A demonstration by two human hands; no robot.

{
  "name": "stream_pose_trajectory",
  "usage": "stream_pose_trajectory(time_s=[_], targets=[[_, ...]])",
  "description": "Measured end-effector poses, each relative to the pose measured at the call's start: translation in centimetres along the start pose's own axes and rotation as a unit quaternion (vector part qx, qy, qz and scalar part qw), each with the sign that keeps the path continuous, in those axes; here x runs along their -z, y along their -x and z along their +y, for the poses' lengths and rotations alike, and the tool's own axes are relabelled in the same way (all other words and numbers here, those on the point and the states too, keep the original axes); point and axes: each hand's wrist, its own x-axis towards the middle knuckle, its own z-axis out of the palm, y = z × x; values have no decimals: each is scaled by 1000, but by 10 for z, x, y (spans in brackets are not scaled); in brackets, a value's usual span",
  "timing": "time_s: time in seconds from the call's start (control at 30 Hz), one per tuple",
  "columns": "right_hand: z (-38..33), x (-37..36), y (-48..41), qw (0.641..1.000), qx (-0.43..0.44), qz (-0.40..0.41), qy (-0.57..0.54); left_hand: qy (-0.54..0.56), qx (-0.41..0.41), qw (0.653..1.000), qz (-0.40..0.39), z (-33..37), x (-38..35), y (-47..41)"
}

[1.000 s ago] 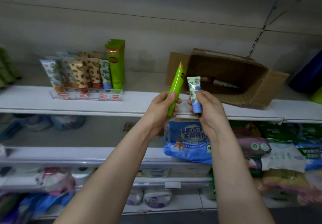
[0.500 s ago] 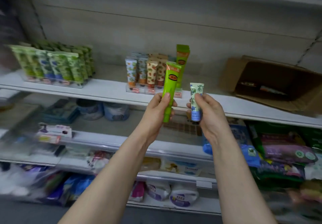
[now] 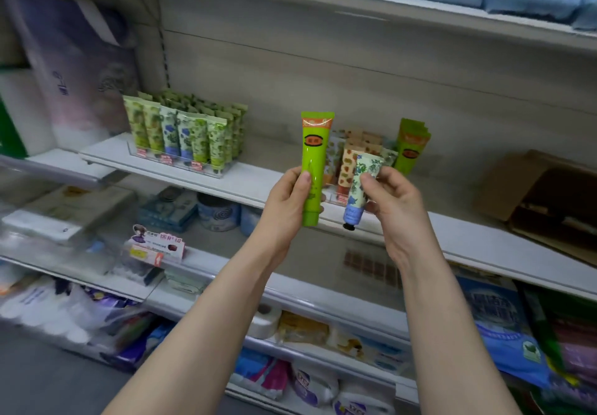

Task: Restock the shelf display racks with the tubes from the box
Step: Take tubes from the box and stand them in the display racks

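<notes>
On the head camera I see the left hand wrapped round the lower half of a tall green tube. The thumb lies across its front, and the tube stands upright, cap down, just in front of the shelf. The right hand pinches a small floral tube at mid-body between thumb and fingers. It is tilted, its dark cap below the fingers, also in front of the shelf. On the shelf stand a half-filled rack behind the hands, a fuller rack toward its left end, and the cardboard box toward its right end.

Bare shelf btw. rack, box
</notes>
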Motion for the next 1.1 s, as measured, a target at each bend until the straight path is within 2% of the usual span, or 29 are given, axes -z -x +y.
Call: stream_pose_trajectory(time_s=[0.27, 0.47, 0.63, 0.9, 1.1], targets=[[-8, -5, -27, 1000, 22, -11, 8, -3, -22, 1000, 14, 3, -1, -27], [-12, 4, -37, 997, 38, 26, 55, -55, -36, 998, -12, 0, -3, -43], [-22, 7, -41, 990, 70, 65, 101, -31, -42, 997, -49, 7, -5, -56], [-28, 37, -53, 934, 115, 139, 309, -7, -46, 998, -45, -1, -13, -68], [-19, 39, -65, 904, 112, 143, 388, -11, -41, 998, -53, -8, -15, -74]])
